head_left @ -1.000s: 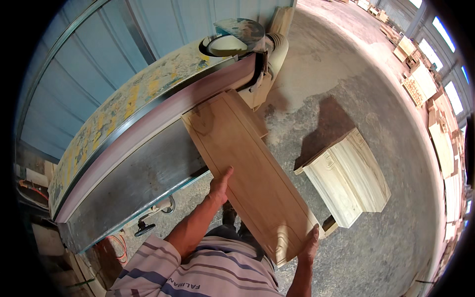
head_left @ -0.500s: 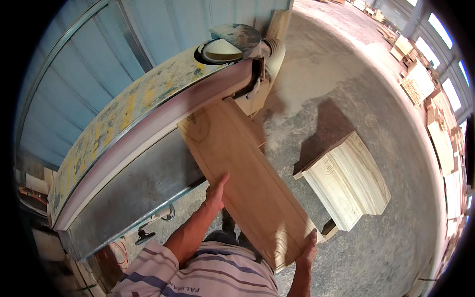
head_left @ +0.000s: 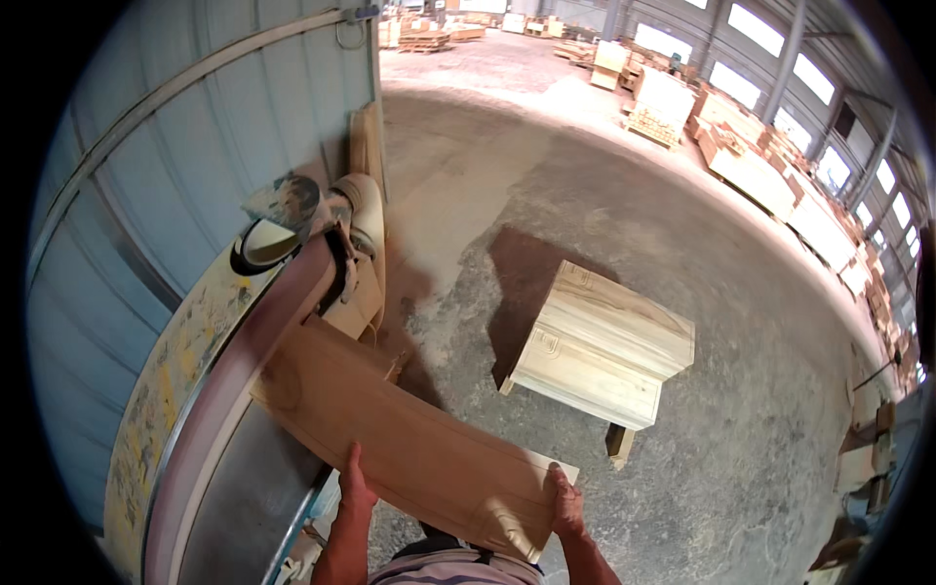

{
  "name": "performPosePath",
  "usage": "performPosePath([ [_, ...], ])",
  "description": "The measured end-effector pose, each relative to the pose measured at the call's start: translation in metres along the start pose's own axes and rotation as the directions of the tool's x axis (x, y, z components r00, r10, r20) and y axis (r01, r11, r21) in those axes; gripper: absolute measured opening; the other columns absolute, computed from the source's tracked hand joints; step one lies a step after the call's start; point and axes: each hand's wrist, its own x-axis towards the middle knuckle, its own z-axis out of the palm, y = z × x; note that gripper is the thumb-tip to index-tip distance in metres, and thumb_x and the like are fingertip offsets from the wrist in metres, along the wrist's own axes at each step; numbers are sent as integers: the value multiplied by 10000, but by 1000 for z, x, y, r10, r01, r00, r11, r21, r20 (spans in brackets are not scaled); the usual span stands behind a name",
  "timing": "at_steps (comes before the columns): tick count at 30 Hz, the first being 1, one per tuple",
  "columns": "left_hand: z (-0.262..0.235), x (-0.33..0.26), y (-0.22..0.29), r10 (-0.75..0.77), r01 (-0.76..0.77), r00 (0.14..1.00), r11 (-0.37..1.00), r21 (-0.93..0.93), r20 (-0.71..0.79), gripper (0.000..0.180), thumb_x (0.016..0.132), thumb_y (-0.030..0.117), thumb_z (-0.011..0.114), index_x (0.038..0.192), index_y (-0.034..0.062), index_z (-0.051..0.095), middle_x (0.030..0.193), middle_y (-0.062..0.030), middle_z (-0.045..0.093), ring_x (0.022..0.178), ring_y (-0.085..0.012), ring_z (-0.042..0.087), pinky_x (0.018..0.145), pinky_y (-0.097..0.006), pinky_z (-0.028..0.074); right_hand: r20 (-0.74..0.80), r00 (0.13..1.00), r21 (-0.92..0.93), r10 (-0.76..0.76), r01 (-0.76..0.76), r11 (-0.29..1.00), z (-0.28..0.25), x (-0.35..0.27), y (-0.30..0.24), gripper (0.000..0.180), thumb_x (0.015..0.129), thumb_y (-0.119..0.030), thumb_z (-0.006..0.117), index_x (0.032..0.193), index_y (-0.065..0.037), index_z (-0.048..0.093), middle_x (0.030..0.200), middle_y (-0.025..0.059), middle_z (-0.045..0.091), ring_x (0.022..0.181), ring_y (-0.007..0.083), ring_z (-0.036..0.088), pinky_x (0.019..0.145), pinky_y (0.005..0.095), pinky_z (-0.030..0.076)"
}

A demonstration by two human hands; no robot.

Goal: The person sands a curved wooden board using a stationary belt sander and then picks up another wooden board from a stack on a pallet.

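Bright daylight from far-right windows (head_left: 780, 44); dark shadow left of pale wooden box (head_left: 604, 346); sharp centre, fisheye-bent, black-vignetted edges.

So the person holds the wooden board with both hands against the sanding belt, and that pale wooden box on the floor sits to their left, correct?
Not quite. In the head view the pale wooden box sits to their right. The left hand and right hand do hold the wooden board against the sanding belt.

We see no packages, labels, signs or screens anywhere in this workshop view, neither near us nor far across the hall.
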Motion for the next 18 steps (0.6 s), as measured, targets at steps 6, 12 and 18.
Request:
performPosePath([
  [6, 14, -11, -4, -11, -5, 978, 997, 77, 208, 643, 840, 465, 554, 1330, 84, 386, 1326, -87, 447, 1173, -295, 443, 964, -455, 363, 84, 978, -245, -193, 208, 947, -23, 0, 7, 434, 927, -352, 491, 1115, 25, 593, 904, -18, 597, 829, 72, 524, 704, 230, 431],
  [12, 30, -52, -8, -70, 61, 966, 997, 47, 247, 637, 850, 515, 516, 1333, 123, 382, 1335, -87, 437, 1210, -293, 416, 981, -471, 356, -39, 996, -1, -79, 79, 997, -40, 1, -6, 314, 915, -299, 532, 989, -9, 628, 801, -40, 572, 757, 46, 531, 655, 209, 432],
  [18, 100, -52, 26, 226, -270, 854, 963, 28, 468, 726, 819, 492, 563, 1386, 134, 285, 1398, -99, 343, 1254, -289, 353, 1009, -451, 330, -282, 953, 91, -116, 147, 985, -42, -2, -61, 435, 939, -402, 441, 938, -2, 614, 834, -20, 553, 729, 45, 473, 628, 191, 396],
])
